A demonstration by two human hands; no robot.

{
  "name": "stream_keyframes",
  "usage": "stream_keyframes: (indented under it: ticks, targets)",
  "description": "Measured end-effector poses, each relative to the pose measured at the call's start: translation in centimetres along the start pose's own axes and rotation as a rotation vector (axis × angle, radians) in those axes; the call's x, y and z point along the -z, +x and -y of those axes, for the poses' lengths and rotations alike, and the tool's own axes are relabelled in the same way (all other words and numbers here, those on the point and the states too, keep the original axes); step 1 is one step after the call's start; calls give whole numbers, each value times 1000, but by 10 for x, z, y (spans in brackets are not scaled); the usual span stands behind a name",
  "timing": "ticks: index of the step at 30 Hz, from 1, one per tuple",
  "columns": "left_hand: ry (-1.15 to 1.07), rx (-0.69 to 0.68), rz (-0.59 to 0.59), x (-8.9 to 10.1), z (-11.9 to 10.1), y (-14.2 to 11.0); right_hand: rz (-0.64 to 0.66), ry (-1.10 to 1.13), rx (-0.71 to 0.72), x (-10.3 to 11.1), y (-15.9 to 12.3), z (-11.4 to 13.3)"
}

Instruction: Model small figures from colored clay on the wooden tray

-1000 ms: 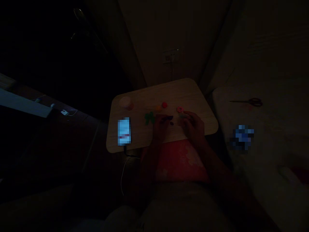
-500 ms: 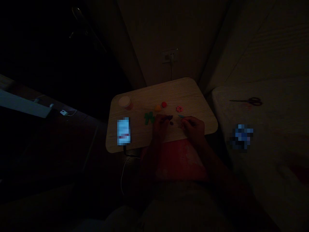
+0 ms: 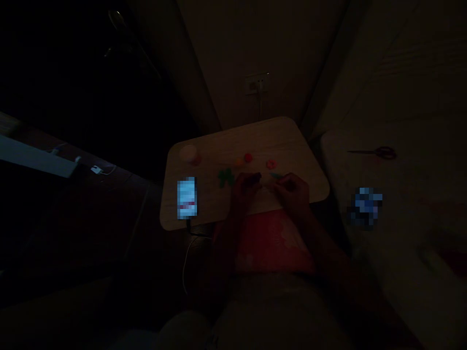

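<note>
My left hand (image 3: 242,187) is closed over the wooden-topped table (image 3: 215,206), its fingertips around a small dark purplish lump (image 3: 258,177). Across from it, my right hand (image 3: 293,188) pinches a thin teal tool with a pointed end (image 3: 275,175), aimed toward the left hand. Green shaped pieces (image 3: 225,178) lie just left of my left hand. Beyond the hands are a red ball (image 3: 248,157), a dim yellow-orange lump (image 3: 239,162) and a pink flower-like ring (image 3: 270,164). Darkness hides the fine detail at my fingertips.
A lidded tub (image 3: 188,154) stands at the table's back left, with a lit, pixelated phone (image 3: 187,198) nearer me and its cable hanging off the edge. Scissors (image 3: 383,152) lie on the pale surface to the right. A wall socket (image 3: 256,84) is behind the table.
The view has grown dimmer. A small dark piece that lay on the table between my hands no longer shows there. Both hands have barely moved.
</note>
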State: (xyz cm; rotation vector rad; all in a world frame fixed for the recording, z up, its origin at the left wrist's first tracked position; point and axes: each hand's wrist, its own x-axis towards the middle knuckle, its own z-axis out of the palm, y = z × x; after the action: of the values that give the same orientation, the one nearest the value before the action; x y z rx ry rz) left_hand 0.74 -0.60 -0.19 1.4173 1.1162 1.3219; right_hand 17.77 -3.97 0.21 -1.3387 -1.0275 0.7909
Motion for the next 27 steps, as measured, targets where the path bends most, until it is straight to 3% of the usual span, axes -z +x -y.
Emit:
stream_keyframes:
  ticks: [7, 13, 19, 27]
  targets:
    - [-3, -8, -17, 0, 2, -1, 82, 25, -48, 1, -2, 2]
    - [-8, -22, -18, 0, 2, -1, 104, -19, 171, 2, 3, -2]
    - [-22, -15, -18, 0, 0, -1, 92, -31, 241, 4, 3, -4]
    - [-43, 27, -38, -1, 6, -1, 54, 103, 97, -1, 2, -11]
